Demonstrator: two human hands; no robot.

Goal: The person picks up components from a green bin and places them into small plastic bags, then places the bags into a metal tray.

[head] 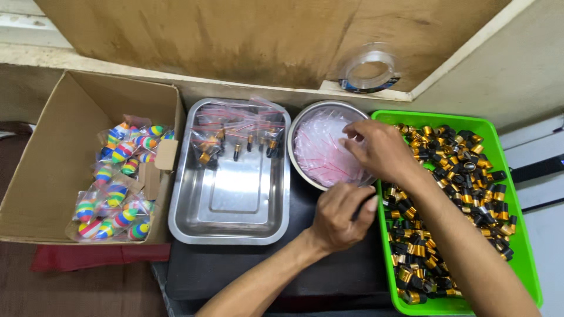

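Over round steel bowl (pixel 305 117) of clear zip bags (pixel 323 149): right hand (pixel 379 149) pinching one bag | left hand (pixel 341 214) curled shut on small dark part, beside green tray (pixel 505 170) of black-gold caps (pixel 452 194) | steel tray (pixel 235 199) holds filled bags (pixel 238 132) | cardboard box (pixel 53 158) holds striped floats (pixel 117 194).

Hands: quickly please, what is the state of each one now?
Left hand: fingers curled closed, pinching something small; what it is cannot be told.
Right hand: fingers bent, reaching into the round bowl of clear bags.
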